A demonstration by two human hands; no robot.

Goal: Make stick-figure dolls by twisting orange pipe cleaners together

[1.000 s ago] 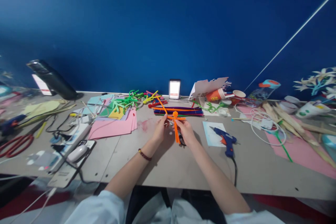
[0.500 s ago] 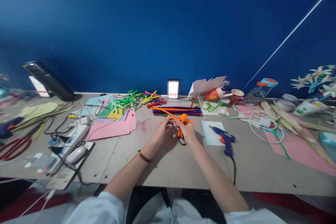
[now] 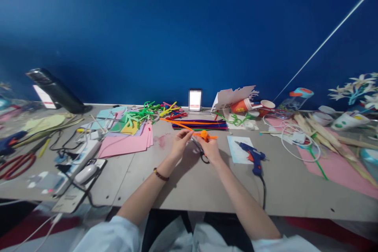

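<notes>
Over the middle of the table, my left hand point(image 3: 178, 144) pinches a long orange pipe cleaner point(image 3: 180, 125) whose free end points up and left. My right hand point(image 3: 210, 149) is closed on a small orange pipe-cleaner piece point(image 3: 204, 134) with a rounded, coiled lump on top and a short end sticking out to the right. The fingertips of both hands are close together. On the table below them lies a pair of scissors point(image 3: 203, 157) with black handles, partly hidden by my right hand. Just beyond is a bundle of dark purple and blue pipe cleaners point(image 3: 203, 125).
To the right, a blue glue gun point(image 3: 254, 156) rests on a pale card with its cord trailing forward. Pink paper sheets point(image 3: 125, 144) and green pipe cleaners point(image 3: 140, 115) lie to the left. A lit phone point(image 3: 195, 100) stands at the back. A power strip point(image 3: 78, 159) is at left.
My left hand has moved slightly left, away from my right hand. The orange pipe cleaner's free end now reaches further left, and more of the scissors shows.
</notes>
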